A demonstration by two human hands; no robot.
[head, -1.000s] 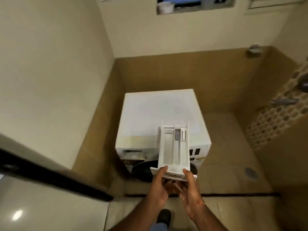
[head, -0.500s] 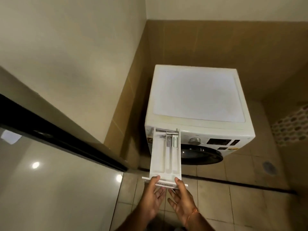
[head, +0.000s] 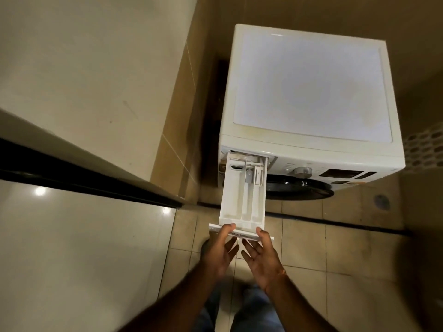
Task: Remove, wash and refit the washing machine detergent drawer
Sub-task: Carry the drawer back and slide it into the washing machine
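The white detergent drawer (head: 242, 195) sticks far out of the slot at the top left of the white washing machine (head: 309, 92), its back end just inside the opening. My left hand (head: 220, 250) holds the left part of the drawer's front panel, thumb on top and fingers below. At the right part of that panel my right hand (head: 261, 255) grips the same way. The drawer's compartments face up and look empty.
The machine stands in a tiled corner with a tan wall (head: 182, 121) close on its left. A dark door frame (head: 84, 178) runs along the left. The round dark machine door (head: 299, 188) is below the control panel. A floor drain (head: 381, 202) lies to the right.
I have come closer to the machine with the drawer. Its back end went from in front of the machine into the slot, and both hands kept their hold on the front panel.
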